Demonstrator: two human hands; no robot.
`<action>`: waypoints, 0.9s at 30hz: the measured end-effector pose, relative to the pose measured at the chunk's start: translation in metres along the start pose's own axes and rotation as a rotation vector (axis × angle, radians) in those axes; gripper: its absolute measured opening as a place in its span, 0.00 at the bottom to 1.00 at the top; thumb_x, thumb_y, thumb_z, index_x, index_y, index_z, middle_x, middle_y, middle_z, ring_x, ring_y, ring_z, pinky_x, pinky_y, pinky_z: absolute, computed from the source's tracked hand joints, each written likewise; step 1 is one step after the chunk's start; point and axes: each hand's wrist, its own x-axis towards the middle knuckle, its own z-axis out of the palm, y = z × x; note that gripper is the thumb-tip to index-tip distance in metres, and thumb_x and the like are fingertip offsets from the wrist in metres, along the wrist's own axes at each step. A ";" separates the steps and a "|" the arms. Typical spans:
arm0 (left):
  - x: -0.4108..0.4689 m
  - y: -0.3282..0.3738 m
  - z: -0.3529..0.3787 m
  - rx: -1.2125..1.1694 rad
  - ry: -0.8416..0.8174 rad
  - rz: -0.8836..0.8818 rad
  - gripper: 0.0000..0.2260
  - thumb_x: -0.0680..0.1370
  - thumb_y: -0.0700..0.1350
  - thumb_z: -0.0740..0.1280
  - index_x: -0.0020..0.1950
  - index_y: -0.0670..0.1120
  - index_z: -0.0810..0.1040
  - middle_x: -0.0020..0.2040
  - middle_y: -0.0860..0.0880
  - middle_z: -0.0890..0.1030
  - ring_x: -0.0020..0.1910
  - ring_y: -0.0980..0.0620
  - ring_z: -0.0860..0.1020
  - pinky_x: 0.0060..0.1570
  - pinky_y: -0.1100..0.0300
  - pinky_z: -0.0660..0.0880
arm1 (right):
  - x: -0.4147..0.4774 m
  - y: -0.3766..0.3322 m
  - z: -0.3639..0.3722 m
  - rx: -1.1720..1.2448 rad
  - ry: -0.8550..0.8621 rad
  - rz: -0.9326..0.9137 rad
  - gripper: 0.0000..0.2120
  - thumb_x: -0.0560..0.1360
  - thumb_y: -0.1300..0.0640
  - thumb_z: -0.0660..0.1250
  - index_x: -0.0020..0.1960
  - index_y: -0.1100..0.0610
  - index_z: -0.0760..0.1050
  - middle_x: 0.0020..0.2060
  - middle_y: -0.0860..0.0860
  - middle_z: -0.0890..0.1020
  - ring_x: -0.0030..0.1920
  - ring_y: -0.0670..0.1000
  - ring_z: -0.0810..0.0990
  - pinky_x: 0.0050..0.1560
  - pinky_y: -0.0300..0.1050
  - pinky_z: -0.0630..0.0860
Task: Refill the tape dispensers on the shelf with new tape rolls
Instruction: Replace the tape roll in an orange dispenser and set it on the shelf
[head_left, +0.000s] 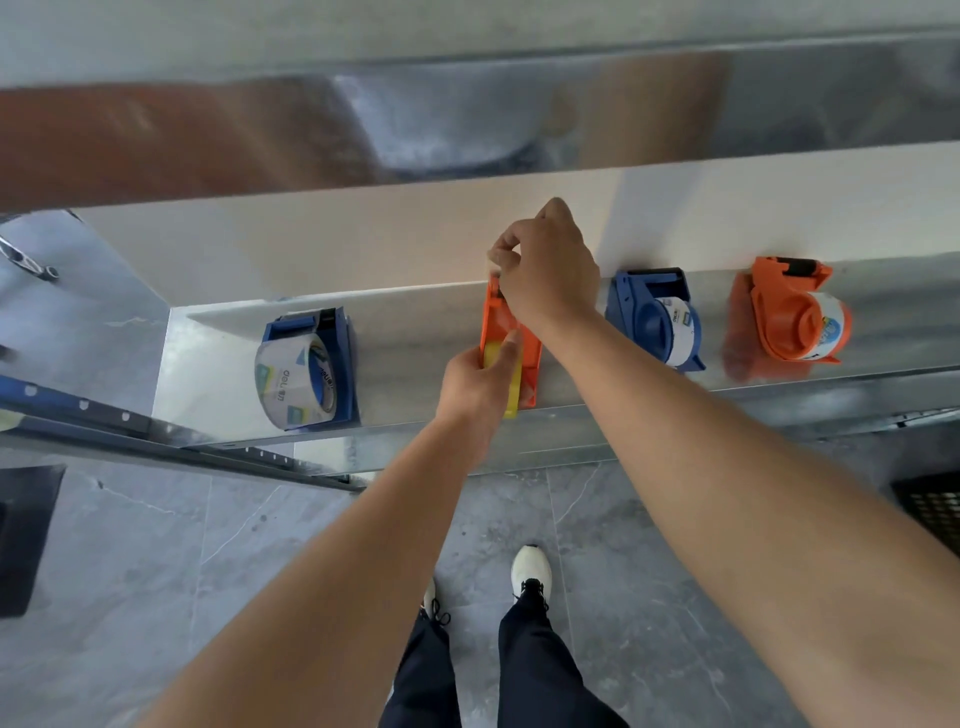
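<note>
shelf: shiny metal, four dispensers in a row on it, well apart from one another.
orange dispenser, middle: lies lengthwise between the two blue ones, near end at the shelf's front edge, both my hands on it.
yellow roll: on edge in that dispenser's near end, partly hidden by my fingers.
left hand: fingers curled round the yellow roll, thumb up along its side.
right hand: over the dispenser's far end, thumb and forefinger pinching a pale strip; too blurred to tell whether it is tape.
blue dispenser, left: holds a clear roll with printed labels.
blue dispenser, right: just beyond my right wrist, white roll in it.
orange dispenser, far right: white roll in it.
below: grey tiled floor, my white shoes, a black crate at the right edge.
</note>
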 end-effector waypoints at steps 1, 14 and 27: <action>0.001 -0.003 0.001 -0.003 0.009 0.016 0.18 0.84 0.59 0.65 0.46 0.46 0.81 0.38 0.46 0.84 0.31 0.54 0.81 0.37 0.61 0.78 | 0.000 0.001 -0.001 -0.005 0.003 -0.001 0.04 0.80 0.58 0.69 0.48 0.53 0.83 0.54 0.50 0.74 0.46 0.48 0.77 0.34 0.39 0.64; 0.000 -0.021 -0.019 -0.002 -0.253 0.146 0.14 0.85 0.36 0.65 0.70 0.39 0.78 0.61 0.44 0.87 0.60 0.42 0.85 0.60 0.56 0.82 | 0.016 -0.007 -0.009 -0.027 0.097 0.019 0.06 0.80 0.61 0.68 0.47 0.54 0.82 0.57 0.52 0.74 0.44 0.48 0.73 0.36 0.39 0.66; 0.006 -0.035 -0.042 0.171 -0.309 0.232 0.13 0.81 0.35 0.71 0.66 0.39 0.81 0.58 0.43 0.88 0.61 0.46 0.85 0.69 0.47 0.78 | 0.037 0.003 -0.008 0.033 -0.052 0.055 0.05 0.79 0.53 0.73 0.49 0.54 0.85 0.53 0.49 0.79 0.48 0.48 0.76 0.45 0.43 0.70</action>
